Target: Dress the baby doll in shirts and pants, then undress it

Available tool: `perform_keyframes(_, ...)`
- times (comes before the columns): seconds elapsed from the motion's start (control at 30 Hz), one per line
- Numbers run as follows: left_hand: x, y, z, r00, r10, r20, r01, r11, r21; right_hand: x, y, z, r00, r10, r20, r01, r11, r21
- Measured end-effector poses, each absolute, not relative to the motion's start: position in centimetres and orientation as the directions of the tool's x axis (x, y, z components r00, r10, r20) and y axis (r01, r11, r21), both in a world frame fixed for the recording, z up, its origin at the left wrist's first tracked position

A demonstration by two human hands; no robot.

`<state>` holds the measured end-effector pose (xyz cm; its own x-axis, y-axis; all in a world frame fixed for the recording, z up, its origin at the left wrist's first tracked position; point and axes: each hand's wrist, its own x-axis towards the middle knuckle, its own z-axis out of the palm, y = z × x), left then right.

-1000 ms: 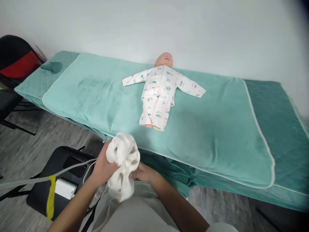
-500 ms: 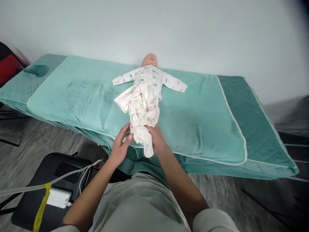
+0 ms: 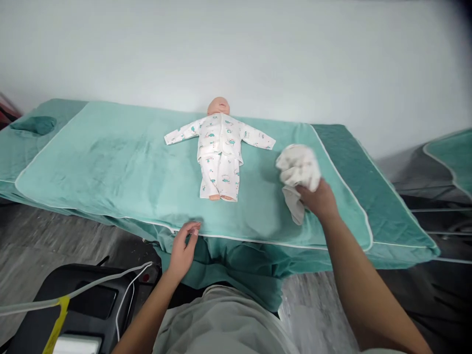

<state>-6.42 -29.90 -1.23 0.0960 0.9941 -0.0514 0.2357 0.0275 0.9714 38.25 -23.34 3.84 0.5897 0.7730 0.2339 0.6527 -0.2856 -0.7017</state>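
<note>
A baby doll [image 3: 219, 147] in white printed pyjamas lies on its back on a teal blanket [image 3: 121, 162] spread over a long padded table. My right hand [image 3: 319, 200] grips a bunched white cloth [image 3: 298, 171] and holds it over the blanket to the right of the doll. My left hand [image 3: 183, 246] hovers at the blanket's near edge, below the doll's feet, with its fingers loosely curled and nothing in them.
A small teal cushion [image 3: 33, 125] lies at the table's far left end. A black chair [image 3: 84, 305] with a white device and cables stands at lower left. Another teal-covered table [image 3: 452, 157] shows at the right edge. A pale wall runs behind.
My right hand carried the white cloth from in front of the doll over to the right. My left hand let go of it and dropped to the blanket's near edge.
</note>
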Motion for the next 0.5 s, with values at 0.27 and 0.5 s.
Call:
perform_keyframes(0.27,-6.7,-29.9,-3.2,0.04,0.997,0.069,0.287,-0.078,0.955,29.7,-26.3,2.5,0.362,0.749,0.555,0.926,-0.225,-0.302)
perform_keyframes(0.5,-3.0,-21.7,0.0,-0.097,0.913,0.397,0.302,-0.353,0.886,23.8,-22.2,0.3,0.197,0.729,0.656,0.837,0.223,-0.499)
